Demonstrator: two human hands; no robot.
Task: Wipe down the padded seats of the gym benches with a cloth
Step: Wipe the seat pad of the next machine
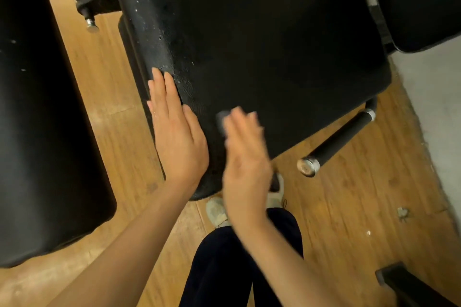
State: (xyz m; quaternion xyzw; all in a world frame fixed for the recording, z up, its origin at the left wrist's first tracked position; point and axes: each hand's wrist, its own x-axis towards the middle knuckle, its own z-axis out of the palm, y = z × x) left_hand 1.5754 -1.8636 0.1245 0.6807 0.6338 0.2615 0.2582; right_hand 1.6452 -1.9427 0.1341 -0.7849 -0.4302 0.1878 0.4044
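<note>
The padded seat (274, 40) fills the middle of my view: black, pebbly vinyl with rounded edges, sitting on a frame above the wood-look floor (349, 207). Its left edge looks like it's speckled with droplets, and most of the pad reads dull and dark, so I'd guess we're mid-wipe on this one, with that wet strip left to do. My left hand (174, 132) rests flat on the near left corner, fingers straight. My right hand (245, 154) is a blur over the near edge, fingers looking straight, with a small grey smudge at the fingertips that's probably the cloth (222, 119); can't tell if it's pinched or just pressed. Another bench pad (37, 132) sits left, smooth and shinier, no idea if it's been done. A foam-sleeved bar with a chrome cap (334, 142) pokes out right.
</note>
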